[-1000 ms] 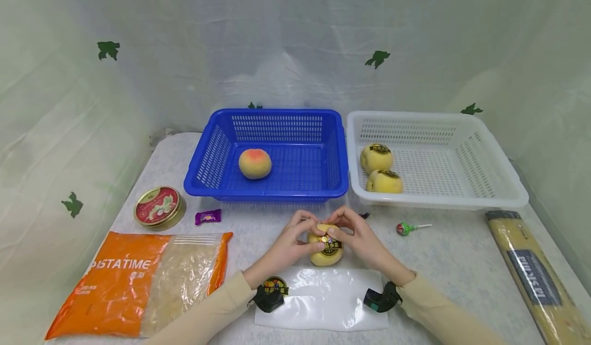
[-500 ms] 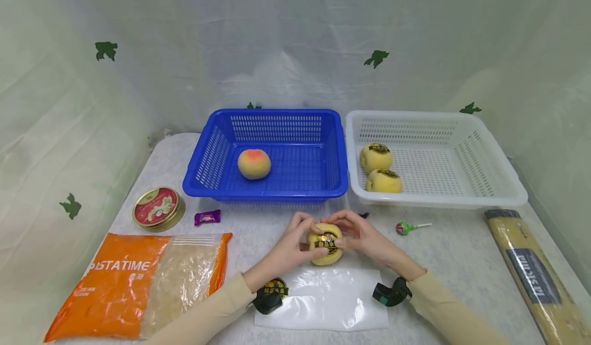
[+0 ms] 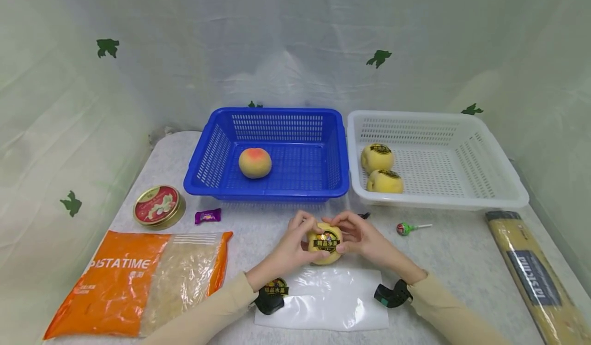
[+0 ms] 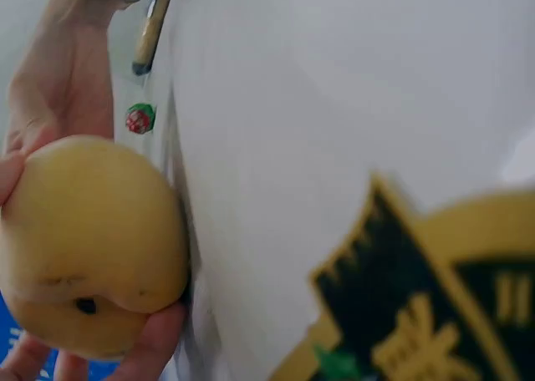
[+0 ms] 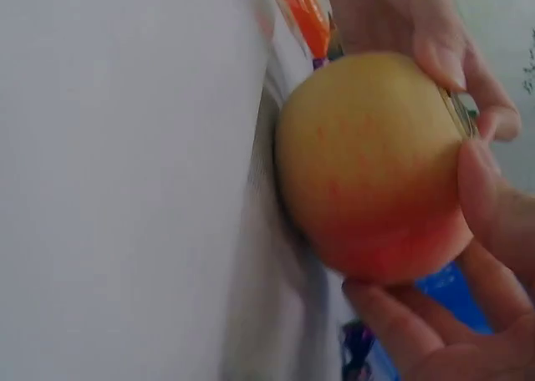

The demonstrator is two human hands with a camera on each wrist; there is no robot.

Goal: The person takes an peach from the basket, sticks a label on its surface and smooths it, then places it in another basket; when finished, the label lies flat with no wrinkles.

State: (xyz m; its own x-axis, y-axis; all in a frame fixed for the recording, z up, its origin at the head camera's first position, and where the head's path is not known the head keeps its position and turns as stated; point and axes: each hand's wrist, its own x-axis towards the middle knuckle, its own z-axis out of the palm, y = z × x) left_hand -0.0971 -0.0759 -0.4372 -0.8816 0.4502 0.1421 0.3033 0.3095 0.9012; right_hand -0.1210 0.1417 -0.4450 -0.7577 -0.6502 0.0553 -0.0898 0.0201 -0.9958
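A yellow peach point(image 3: 318, 259) with a black-and-gold sticker point(image 3: 327, 241) facing up sits between both hands at the table's front middle. My left hand point(image 3: 295, 245) grips its left side, thumb near the sticker's lower edge. From the right, my right hand point(image 3: 367, 240) holds the same fruit with thumb and curled fingers. The peach point(image 5: 368, 164) shows a red blush low on its side in the right wrist view. Its dark stem hollow shows on the peach point(image 4: 96, 222) in the left wrist view. Below lies a white backing sheet point(image 3: 332, 309) bearing another sticker point(image 3: 275, 285).
Behind stand a blue basket point(image 3: 277, 192) with one unlabelled peach point(image 3: 255, 163) and a white basket point(image 3: 443, 200) with two stickered peaches point(image 3: 385, 182). Around lie a round tin point(image 3: 158, 205), purple candy point(image 3: 208, 216), orange bag point(image 3: 120, 283), lollipop point(image 3: 404, 228) and pasta pack point(image 3: 535, 273).
My right hand has shifted from the top of the sticker to the peach's right side, its wrist moving slightly right. More of the sticker shows now. The left hand has barely moved.
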